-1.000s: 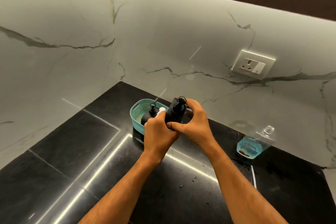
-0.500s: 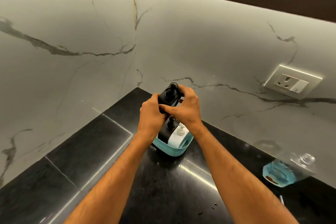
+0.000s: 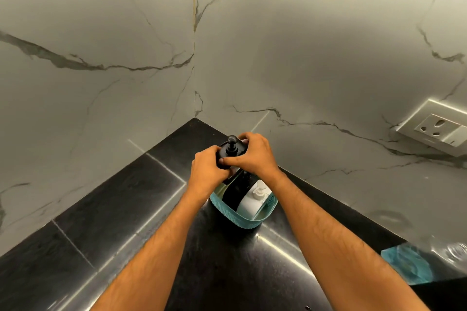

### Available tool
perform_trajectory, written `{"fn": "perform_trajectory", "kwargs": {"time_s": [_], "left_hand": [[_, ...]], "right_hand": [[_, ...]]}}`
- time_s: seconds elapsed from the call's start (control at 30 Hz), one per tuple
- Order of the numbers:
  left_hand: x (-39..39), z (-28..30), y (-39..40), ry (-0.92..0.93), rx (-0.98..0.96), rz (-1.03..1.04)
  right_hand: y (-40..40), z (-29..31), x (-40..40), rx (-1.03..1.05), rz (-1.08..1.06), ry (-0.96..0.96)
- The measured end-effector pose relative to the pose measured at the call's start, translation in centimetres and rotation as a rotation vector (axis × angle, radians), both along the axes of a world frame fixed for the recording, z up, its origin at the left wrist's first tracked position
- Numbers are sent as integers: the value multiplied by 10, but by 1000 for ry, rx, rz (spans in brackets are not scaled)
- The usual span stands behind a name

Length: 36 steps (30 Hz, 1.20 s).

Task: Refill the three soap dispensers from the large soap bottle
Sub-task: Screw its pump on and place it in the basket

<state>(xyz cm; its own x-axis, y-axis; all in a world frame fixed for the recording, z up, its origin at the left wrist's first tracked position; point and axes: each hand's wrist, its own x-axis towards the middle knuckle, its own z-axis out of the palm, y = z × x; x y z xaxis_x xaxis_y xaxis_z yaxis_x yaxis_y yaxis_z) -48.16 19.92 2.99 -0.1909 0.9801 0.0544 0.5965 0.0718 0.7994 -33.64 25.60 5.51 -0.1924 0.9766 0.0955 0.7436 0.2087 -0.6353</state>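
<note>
Both hands hold a black soap dispenser [image 3: 230, 150] with a black pump head above the far end of a teal basket [image 3: 242, 221]. My left hand [image 3: 207, 171] grips its body from the left. My right hand [image 3: 250, 155] curls round its top from the right. Inside the basket stand a second black dispenser [image 3: 236, 193] and a white dispenser [image 3: 254, 199] with a white pump. The large clear soap bottle [image 3: 427, 257], with blue liquid at its bottom, lies at the right edge, partly cut off.
The black stone counter [image 3: 113, 209] fills the corner between two white marble walls. A wall socket [image 3: 437, 131] sits on the right wall. Small dark specks lie on the counter near the bottom edge.
The view has shifted left and down, so the basket now sits nearer the middle. Both hands kept hold of the black dispenser and carried it to just above the basket's far end.
</note>
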Motion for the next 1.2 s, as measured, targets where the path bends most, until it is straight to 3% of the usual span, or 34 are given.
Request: {"fn": "perform_trajectory", "kwargs": {"time_s": [0.47,0.8,0.93,1.07,1.2], "left_hand": [[5,-39,-1,156,-118,-84],[1,-59,4,327,-114,-142],[2,-62,2,306,-100,-126],[-2,-65,-3,171,6,-74],[-7,-66,-6,6,91,0]], "right_hand": [[3,-19,4,-185,83,-130],[1,-27,-5,-200,63,-246],[1,-27,-4,-206,65,-240],[-2,-19,10,-216,78,-130],[-23,-21,34,-41,-130,318]]}}
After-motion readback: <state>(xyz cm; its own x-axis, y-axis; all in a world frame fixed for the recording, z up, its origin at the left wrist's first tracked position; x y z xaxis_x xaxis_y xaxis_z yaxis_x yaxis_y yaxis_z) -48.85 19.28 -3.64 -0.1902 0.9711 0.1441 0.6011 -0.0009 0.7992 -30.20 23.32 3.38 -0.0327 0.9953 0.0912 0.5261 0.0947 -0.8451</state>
